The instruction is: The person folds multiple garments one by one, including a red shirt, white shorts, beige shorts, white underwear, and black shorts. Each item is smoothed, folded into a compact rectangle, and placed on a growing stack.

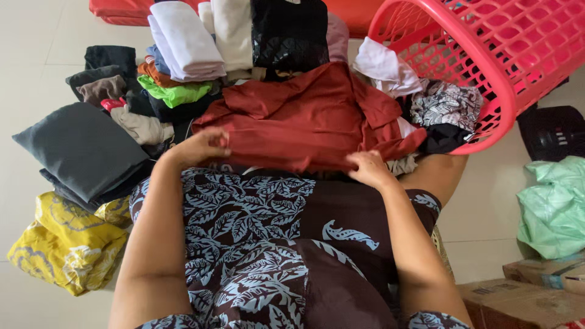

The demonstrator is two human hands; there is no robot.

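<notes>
Rust-red garment [304,119] spread crosswise over lap, left hand [204,146] and right hand [368,167] pinching its near edge

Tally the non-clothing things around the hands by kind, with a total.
Pink laundry basket: 1
Cardboard boxes: 2
Grey cushion: 1
Yellow patterned bundle: 1
Total: 5

Both the left hand and the right hand hold the rust-red garment.

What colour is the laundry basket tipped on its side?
The laundry basket is bright pink, seen clearly in the head view.
</notes>
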